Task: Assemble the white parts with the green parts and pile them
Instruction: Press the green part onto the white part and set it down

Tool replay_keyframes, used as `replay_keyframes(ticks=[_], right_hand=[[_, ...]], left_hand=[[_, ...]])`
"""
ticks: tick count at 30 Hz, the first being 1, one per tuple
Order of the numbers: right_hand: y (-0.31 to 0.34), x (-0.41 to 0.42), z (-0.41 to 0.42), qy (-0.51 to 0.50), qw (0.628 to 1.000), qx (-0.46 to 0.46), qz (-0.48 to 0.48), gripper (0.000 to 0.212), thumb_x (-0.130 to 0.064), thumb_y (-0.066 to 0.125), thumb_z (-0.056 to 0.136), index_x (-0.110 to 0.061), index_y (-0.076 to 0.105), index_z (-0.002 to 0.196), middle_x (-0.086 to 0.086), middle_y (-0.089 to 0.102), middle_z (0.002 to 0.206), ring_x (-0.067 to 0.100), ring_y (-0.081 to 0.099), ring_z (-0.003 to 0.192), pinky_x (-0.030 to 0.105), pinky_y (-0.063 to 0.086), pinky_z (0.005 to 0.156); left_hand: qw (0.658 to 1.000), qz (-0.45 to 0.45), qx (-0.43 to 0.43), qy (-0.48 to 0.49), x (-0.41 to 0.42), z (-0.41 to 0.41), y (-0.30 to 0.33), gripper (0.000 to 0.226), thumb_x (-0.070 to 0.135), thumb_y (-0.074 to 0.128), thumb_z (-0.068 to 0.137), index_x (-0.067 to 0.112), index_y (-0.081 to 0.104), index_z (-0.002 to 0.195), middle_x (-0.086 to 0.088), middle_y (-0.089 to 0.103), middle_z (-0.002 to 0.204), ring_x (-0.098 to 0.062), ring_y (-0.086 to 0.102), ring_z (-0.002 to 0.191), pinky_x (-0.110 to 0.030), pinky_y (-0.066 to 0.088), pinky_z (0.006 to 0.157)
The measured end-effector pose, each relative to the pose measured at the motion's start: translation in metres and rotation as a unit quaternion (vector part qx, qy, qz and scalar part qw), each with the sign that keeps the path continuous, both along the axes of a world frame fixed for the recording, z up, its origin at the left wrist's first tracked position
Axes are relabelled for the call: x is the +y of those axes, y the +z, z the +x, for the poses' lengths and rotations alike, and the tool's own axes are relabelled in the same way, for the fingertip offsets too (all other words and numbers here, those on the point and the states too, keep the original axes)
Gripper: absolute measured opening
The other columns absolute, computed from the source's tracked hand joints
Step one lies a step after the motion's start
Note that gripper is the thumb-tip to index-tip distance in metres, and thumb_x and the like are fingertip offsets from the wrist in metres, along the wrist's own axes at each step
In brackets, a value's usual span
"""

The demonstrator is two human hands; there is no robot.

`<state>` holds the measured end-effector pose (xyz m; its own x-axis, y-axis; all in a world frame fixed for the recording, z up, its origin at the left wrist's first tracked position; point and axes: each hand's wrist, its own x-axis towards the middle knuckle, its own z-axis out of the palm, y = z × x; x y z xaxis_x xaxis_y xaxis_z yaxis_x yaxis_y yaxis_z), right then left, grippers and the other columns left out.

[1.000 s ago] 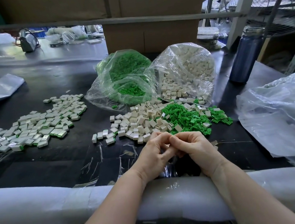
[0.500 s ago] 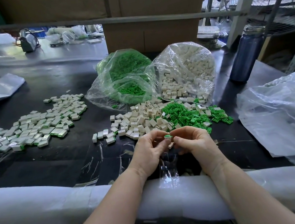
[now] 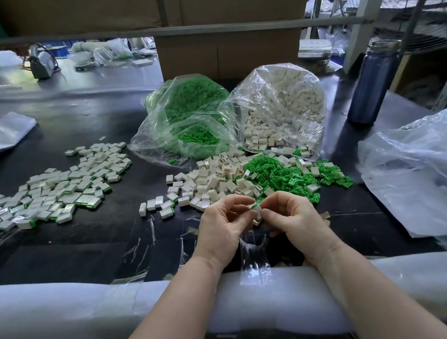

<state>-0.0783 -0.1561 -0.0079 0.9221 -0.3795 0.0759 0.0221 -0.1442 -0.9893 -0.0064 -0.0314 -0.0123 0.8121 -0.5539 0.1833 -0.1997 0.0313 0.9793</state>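
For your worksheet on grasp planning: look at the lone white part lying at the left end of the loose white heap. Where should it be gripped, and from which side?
Probably across its two long side faces, with fingers coming down from above. The white part lies flat on the black table with open space on its left and near sides, so a top-down pinch should clear its neighbour on the right.

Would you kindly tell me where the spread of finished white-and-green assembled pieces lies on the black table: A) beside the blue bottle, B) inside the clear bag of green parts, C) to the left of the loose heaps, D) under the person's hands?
C: the spread of finished white-and-green assembled pieces lies left of the loose white heap and green heap.
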Motion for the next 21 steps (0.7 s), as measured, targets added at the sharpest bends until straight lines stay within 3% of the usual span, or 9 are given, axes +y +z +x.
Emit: replay_keyframes(ticks=[3,8,13,18,21], right_hand=[[0.0003,-0.0002,-0.0003,0.005,1.000,0.004,0.016,0.021,0.004,0.057,0.087,-0.013,0.063,0.076,0.002,0.065,0.066,0.012,0.062,0.060,0.018,0.050,0.054],[-0.0006,-0.0013,0.0000,0.004,0.999,0.012,0.053,0.025,0.005,0.055,0.087,-0.013,0.064,0.073,-0.001,0.063,0.061,0.012,0.058,0.057,0.019,0.048,0.052],[-0.0014,-0.0015,0.0010,0.001,0.999,0.011,0.053,0.024,0.005,0.055,0.088,-0.011,0.064,0.073,-0.001,0.060,0.059,0.010,0.054,0.055,0.018,0.047,0.050],[-0.0023,-0.0020,0.0006,0.003,0.999,0.014,0.047,0.023,0.004,0.054,0.088,-0.010,0.065,0.074,-0.001,0.060,0.060,0.009,0.054,0.056,0.019,0.047,0.052],[-0.0025,-0.0019,0.0008,0.002,0.999,0.015,0.048,0.022,0.005,0.054,0.088,-0.009,0.065,0.074,0.000,0.060,0.060,0.011,0.053,0.057,0.020,0.046,0.052]], left_hand=[[1.000,0.000,-0.014,-0.009,0.0004,-0.0016,0.0006,0.020,0.000,0.069,0.078,0.019,0.065,0.083,-0.001,0.065,0.075,-0.004,0.061,0.065,-0.015,0.051,0.064],[1.000,0.010,-0.015,-0.014,-0.0002,-0.0018,0.0000,0.023,-0.001,0.071,0.076,0.020,0.062,0.080,-0.008,0.064,0.076,-0.017,0.062,0.071,-0.025,0.055,0.070],[0.999,0.022,-0.027,-0.010,-0.0008,-0.0011,-0.0011,0.024,0.000,0.073,0.074,0.020,0.060,0.079,-0.010,0.062,0.076,-0.018,0.060,0.072,-0.027,0.055,0.072],[0.999,0.024,-0.032,-0.012,-0.0011,-0.0007,-0.0014,0.026,-0.001,0.073,0.074,0.021,0.059,0.078,0.001,0.061,0.070,-0.009,0.060,0.067,-0.019,0.053,0.068],[0.999,0.024,-0.032,-0.015,-0.0006,-0.0008,-0.0014,0.025,-0.001,0.072,0.074,0.020,0.059,0.077,0.000,0.062,0.070,-0.011,0.061,0.067,-0.021,0.054,0.068]])
